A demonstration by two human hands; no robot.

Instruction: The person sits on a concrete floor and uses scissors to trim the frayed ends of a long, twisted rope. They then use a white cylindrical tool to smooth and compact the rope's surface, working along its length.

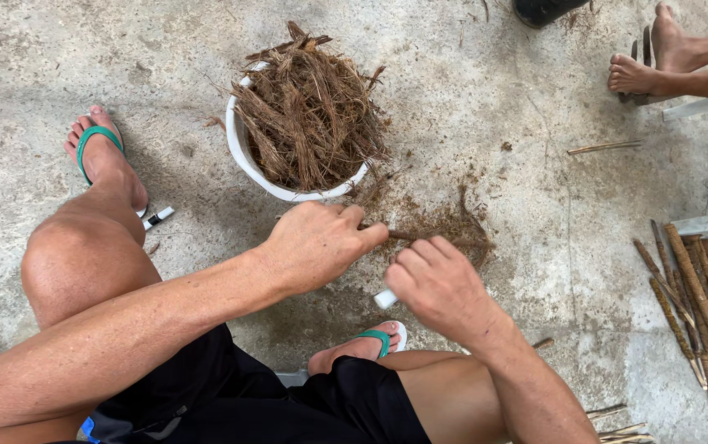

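Observation:
My left hand is closed around one end of a thin brown stick held level above the concrete floor. My right hand grips a small tool with a white handle and lies against the stick's middle. The stick's far end is covered in loose brown fibre. Just beyond my hands stands a white bucket heaped with brown fibrous shavings.
My feet wear green-strapped sandals. A small black-and-white object lies by my left foot. Several rough brown sticks lie at the right beside a white board. Another person's bare feet rest at the upper right.

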